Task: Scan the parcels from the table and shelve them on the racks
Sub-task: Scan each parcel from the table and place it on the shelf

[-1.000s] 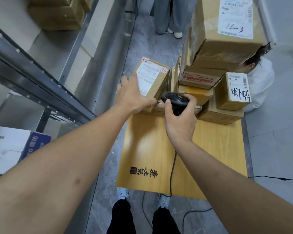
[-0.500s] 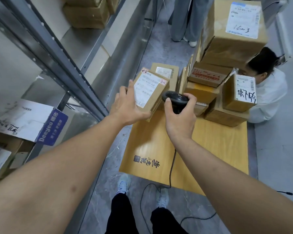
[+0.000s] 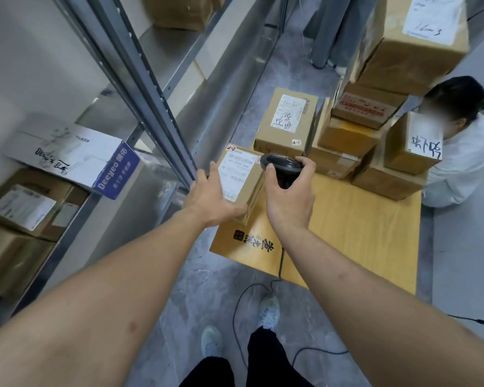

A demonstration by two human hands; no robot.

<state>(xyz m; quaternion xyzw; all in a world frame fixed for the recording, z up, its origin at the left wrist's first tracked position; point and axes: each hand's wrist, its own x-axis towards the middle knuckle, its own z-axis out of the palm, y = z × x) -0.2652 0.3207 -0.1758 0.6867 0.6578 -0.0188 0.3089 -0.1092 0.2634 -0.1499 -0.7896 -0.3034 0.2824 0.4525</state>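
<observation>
1. Brown cartons (image 3: 287, 121): 7 sitting on the table (image 3: 361, 233), incl. stacked ones.
2. Parcel (image 3: 239, 177): 1 more being held over table's left edge, making 8.
3. Scanner (image 3: 281, 166): 1, hovering over table's left part.
4. Hands: 2 showing, L hand (image 3: 211, 198) and R hand (image 3: 291, 199), both at table's left edge.
5. Rack (image 3: 140, 88) left of table: 1 white box (image 3: 67, 155) and approx. 4 brown boxes (image 3: 23, 208) showing.
6. Other ppl: 2, w/ 1 crouching person (image 3: 464, 152) right of table and 1 standing person (image 3: 333, 26) beyond it.

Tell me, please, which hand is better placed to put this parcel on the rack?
Left. The left hand already holds the parcel beside the rack; the right hand grips the scanner.
</observation>
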